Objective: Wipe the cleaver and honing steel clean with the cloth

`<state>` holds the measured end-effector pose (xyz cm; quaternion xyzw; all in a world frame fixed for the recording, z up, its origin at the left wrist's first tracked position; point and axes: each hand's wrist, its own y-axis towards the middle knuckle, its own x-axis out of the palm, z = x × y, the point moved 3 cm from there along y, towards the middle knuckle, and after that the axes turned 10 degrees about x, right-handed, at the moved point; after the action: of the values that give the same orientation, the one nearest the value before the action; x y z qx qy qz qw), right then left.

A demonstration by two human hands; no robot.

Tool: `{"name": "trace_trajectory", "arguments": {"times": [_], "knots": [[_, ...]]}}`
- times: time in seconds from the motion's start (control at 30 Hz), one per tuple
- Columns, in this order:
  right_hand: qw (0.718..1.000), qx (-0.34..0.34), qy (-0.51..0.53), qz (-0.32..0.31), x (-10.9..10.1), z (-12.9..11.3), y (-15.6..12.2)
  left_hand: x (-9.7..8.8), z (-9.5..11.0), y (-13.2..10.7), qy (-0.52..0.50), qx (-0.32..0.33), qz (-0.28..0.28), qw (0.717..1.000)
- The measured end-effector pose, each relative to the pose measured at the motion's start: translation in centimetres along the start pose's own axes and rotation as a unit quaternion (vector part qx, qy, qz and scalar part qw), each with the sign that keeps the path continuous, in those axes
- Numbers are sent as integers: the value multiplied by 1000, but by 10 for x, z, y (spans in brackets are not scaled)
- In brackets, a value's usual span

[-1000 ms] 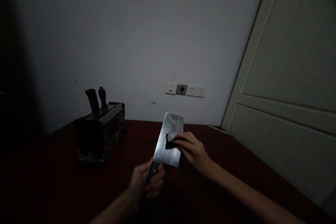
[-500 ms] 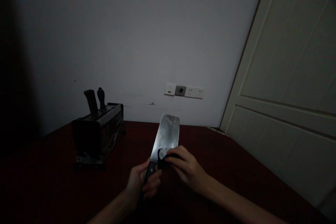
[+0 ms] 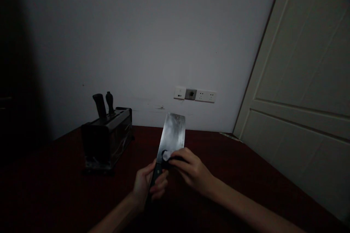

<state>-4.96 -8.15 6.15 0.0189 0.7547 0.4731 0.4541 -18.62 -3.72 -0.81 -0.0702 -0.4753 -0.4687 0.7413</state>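
Observation:
A cleaver (image 3: 172,131) with a broad steel blade and a dark riveted handle points away from me, blade tilted upward. My left hand (image 3: 150,184) is wrapped round its handle. Against the lower part of the blade, by the handle, my right hand (image 3: 193,169) is closed on a small black object (image 3: 164,157) with a pale round middle. Its kind is unclear in the dim light. The fingertips of my right hand sit close to the blade's face, and part of the black object is hidden behind them.
A dark knife block (image 3: 111,134) stands at the left on the dark red table (image 3: 232,174), with two black handles (image 3: 104,105) sticking up from it. Behind are a pale wall with a row of sockets (image 3: 195,94) and, at the right, a panelled door (image 3: 300,80).
The cleaver and both hands have shifted slightly up in view. The black object stays at the blade's base, turned a little. The background has slid slightly right.

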Motion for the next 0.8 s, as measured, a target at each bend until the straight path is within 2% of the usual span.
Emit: {"name": "trace_trajectory", "arguments": {"times": [0.1, 0.2, 0.3, 0.37, 0.47, 0.5, 0.57, 0.63, 0.73, 0.8], "knots": [[1000, 8, -5, 14, -10, 16, 21, 3, 3, 0, 0, 9, -11, 1000], [994, 44, -40, 97, -29, 53, 56, 7, 1, -1, -7, 12, -25, 1000], [990, 56, -47, 121, -28, 67, 71, 7, 1, -1, -16, 13, -25, 999], [994, 42, -25, 102, -14, 53, 62, 4, 3, -1, -23, 21, -11, 999], [1000, 6, 23, 21, 12, 15, 37, 1, 7, 0, -28, 35, 0, 999], [999, -3, 31, -8, 17, 4, 32, 1, 8, 1, -31, 35, -6, 999], [999, -5, 36, -22, 17, -3, 31, 4, 8, 1, -37, 31, -21, 999], [1000, 8, 21, 6, 6, 9, 46, 8, 6, 0, -40, 21, -34, 998], [996, 35, -27, 82, -17, 46, 80, 12, 1, -1, -38, -1, -44, 998], [990, 55, -49, 118, -25, 64, 93, 13, -2, -2, -37, -10, -45, 998]]}}
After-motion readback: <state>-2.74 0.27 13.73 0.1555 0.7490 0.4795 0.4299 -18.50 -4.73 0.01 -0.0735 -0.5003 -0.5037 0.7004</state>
